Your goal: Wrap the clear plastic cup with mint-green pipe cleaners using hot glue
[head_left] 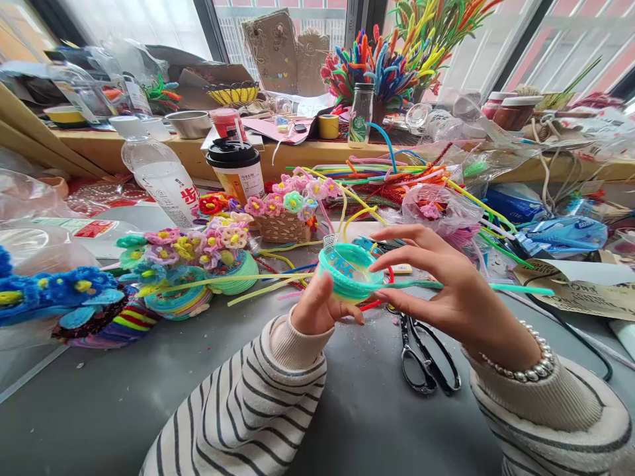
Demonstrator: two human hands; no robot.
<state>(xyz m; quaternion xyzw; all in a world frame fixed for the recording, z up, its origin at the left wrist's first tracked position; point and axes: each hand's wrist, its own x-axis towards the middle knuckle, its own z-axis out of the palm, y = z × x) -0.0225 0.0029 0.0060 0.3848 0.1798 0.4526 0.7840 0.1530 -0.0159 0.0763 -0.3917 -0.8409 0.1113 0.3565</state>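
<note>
A small clear plastic cup (354, 289) is wrapped around its upper wall in turquoise pipe cleaner, with blue lettering showing on it. My left hand (317, 305) is closed around the cup's left side and base, holding it above the table. At the cup's right side my right hand (439, 271) has its thumb and a fingertip on the turquoise pipe cleaner (520, 289), whose loose end sticks out to the right past the hand. The index finger is raised over the rim. Black-handled scissors (429, 357) lie on the table below my right hand.
Pipe-cleaner flower pots (238, 272) and a woven flower basket (282, 226) stand at left. Behind are a tilted plastic bottle (163, 178), a lidded paper cup (235, 173) and loose pipe cleaners (397, 173). A glass bottle (362, 118) stands on the ledge; plastic packages (560, 235) lie right.
</note>
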